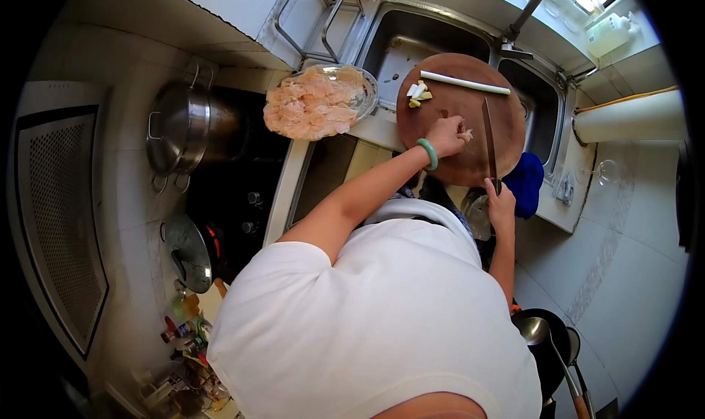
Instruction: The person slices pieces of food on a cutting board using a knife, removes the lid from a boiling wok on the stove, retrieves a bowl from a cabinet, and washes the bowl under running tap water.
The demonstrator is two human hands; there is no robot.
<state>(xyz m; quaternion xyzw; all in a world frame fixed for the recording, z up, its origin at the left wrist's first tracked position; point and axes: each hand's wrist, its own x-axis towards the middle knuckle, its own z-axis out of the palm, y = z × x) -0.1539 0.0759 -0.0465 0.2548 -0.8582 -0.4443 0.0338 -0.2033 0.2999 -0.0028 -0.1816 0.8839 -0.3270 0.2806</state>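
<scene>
My left hand (446, 135), with a green bangle on the wrist, is over a round wooden chopping board (440, 154). Its fingers are pinched on a small pale piece whose kind I cannot make out. In my right hand (501, 202) is the handle of a kitchen knife (490, 140); the long blade points away from me across the board's right side. Toward the far edge lies a white scallion stalk (465, 82). Left of it sit several small cut pale pieces (418, 94). Beyond the left hand, a clear plate (369, 96) bears a heap of pale pink raw meat slices (312, 107).
The board rests over the front of a double steel sink (433, 24) with a tap (532, 11). At left are a steel pot (180, 129) and a glass-lidded pan (187, 250) by the stove. A blue cloth (525, 184) hangs right; a wok with ladle (534, 331) stands lower right.
</scene>
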